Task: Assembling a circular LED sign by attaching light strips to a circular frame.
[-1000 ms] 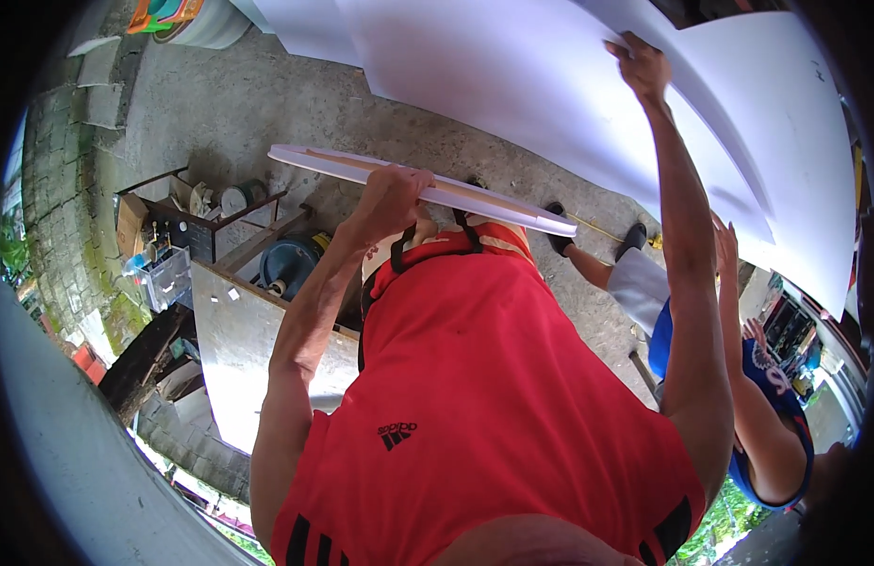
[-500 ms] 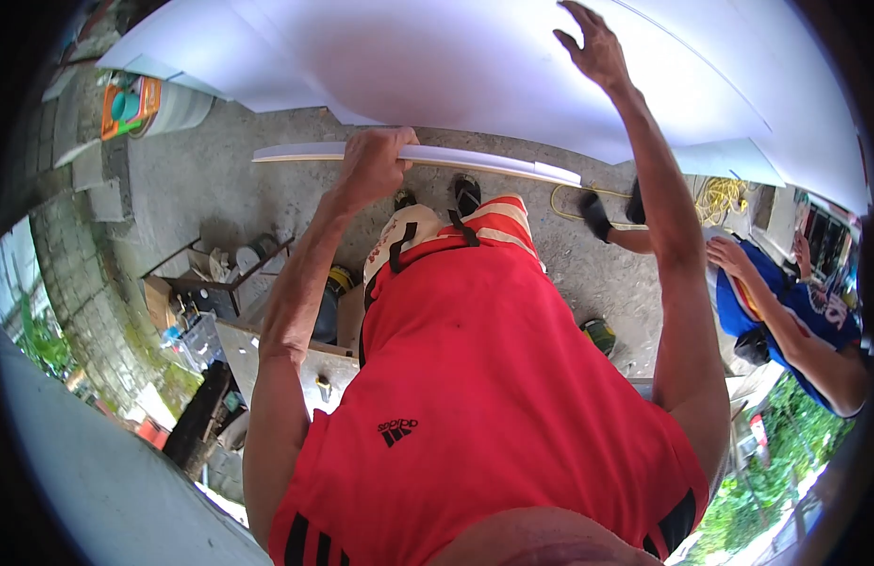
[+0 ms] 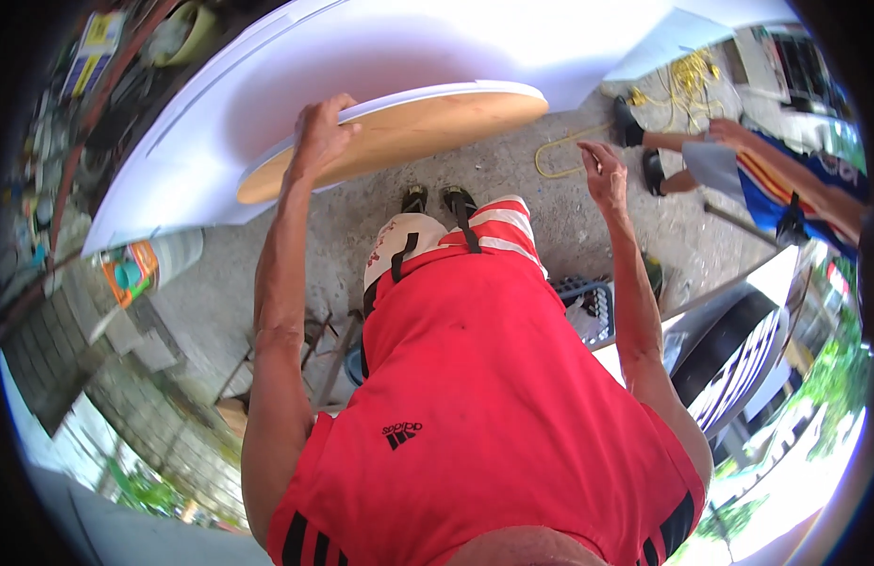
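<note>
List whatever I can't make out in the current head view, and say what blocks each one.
- Head view: the far side of the rounded board gripped by the left hand, hidden by its own brown face.
- Head view: the upper extent of the white sheet, cut off by the picture's top edge.
- Head view: part of the basket, hidden behind the red shirt.
- Head view: the co-worker's head, lost at the dark right rim.

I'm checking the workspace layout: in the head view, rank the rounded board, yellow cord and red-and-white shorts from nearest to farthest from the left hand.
1. Rounded board: gripped by its edge in the left hand.
2. Red-and-white shorts: below the hand, toward the right.
3. Yellow cord: upper right.
</note>
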A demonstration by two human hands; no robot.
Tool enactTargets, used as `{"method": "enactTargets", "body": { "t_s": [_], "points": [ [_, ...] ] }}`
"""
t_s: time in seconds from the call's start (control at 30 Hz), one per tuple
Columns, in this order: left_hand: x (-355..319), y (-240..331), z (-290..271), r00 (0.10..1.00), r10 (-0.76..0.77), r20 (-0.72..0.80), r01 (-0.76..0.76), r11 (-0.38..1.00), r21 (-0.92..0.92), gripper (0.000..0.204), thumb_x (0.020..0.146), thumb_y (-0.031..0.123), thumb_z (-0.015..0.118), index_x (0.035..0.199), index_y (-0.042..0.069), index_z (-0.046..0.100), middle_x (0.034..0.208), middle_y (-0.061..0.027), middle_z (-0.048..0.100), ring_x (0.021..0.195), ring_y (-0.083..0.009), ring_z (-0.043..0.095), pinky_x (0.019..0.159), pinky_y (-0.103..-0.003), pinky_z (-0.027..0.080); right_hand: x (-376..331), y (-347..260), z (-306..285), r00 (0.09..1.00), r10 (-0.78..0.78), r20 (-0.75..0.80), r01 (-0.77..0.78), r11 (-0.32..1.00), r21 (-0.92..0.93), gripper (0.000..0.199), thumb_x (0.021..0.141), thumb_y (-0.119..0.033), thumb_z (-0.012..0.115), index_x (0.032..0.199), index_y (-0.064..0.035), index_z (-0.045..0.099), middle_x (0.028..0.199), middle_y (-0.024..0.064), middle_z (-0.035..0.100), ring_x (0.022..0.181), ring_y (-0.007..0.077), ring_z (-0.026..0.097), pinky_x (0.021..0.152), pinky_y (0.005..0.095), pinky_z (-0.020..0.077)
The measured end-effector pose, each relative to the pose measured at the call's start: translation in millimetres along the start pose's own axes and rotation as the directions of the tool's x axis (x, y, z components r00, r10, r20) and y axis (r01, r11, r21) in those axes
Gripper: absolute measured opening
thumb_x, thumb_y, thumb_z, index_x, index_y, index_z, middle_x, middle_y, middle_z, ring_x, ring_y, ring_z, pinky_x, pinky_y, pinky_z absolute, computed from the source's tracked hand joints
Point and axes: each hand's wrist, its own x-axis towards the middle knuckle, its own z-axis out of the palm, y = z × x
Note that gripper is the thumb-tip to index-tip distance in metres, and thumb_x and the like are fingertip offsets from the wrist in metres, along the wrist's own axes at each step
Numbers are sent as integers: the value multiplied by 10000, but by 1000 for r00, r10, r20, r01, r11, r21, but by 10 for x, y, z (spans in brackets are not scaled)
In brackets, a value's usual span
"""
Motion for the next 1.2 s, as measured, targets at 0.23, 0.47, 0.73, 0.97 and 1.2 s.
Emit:
{"method": "enactTargets", "body": {
  "t_s": [0.23, 0.47, 0.73, 0.97, 1.2],
  "points": [
    [539, -477, -196, 996, 90, 24, -91, 994, 53, 339, 751, 148, 867, 1065, 81, 758, 1005, -151, 775, 958, -339, 739, 881, -418, 553, -1248, 325, -125, 905, 409, -120, -404, 912, 68, 205, 983, -169, 661, 1135, -78, 765, 896, 87, 758, 788, 159, 734, 740, 297, 555],
    [1052, -794, -260, 987, 160, -15, -159, 985, 67, 366, 799, 135, 827, 1144, 50, 742, 1115, -191, 752, 1040, -374, 706, 938, -440, 532, -2571, -72, 449, 696, 713, -90, -682, 694, 231, 264, 973, -195, 642, 1163, -51, 755, 816, 70, 751, 753, 122, 724, 698, 286, 549],
    [1085, -1163, -36, 881, 468, -72, -415, 837, 357, 569, 810, 94, 805, 1353, 15, 650, 1338, -235, 649, 1269, -410, 578, 1087, -475, 452, -3973, -772, 1418, 418, 908, 7, -789, 359, 498, 259, 966, -177, 663, 1157, -29, 755, 843, 71, 754, 711, 123, 707, 619, 290, 566],
    [853, -1198, -43, 854, 521, 0, -459, 753, 471, 568, 799, 92, 793, 1345, 21, 653, 1350, -217, 632, 1264, -406, 572, 1094, -484, 439, -4556, -1502, 1912, 237, 971, 12, -798, 188, 573, 272, 965, -179, 647, 1176, -34, 741, 941, 81, 766, 766, 152, 745, 662, 303, 582],
    [719, -664, 636, 864, 454, 216, -494, 846, 201, 573, 803, 80, 796, 1352, 11, 648, 1303, -242, 659, 1204, -390, 621, 1046, -452, 480, -4953, -1702, 2046, 46, 985, -168, -647, 158, 746, 241, 979, -170, 632, 1148, -49, 754, 893, 73, 762, 735, 147, 739, 665, 306, 574]
  ]
}}
